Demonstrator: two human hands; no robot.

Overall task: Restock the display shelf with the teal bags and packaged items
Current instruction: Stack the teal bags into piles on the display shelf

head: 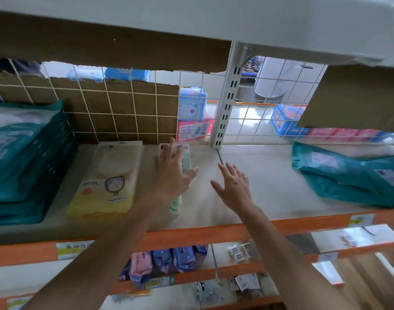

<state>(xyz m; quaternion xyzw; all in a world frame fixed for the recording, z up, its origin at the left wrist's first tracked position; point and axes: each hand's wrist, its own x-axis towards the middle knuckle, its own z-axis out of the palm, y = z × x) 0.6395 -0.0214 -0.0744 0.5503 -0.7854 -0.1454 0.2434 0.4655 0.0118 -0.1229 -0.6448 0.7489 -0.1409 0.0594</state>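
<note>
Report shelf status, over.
Left hand flat on slim green pack; right hand open over shelf. Teal bags stacked far left, more right. Nothing blocking.

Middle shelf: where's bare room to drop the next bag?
Widest free patch: bare shelf between the right hand and the loose teal bags at right, back to the wire grid. Left half is crowded: teal stack, yellow pack, and green pack under the left hand, close side by side.
</note>
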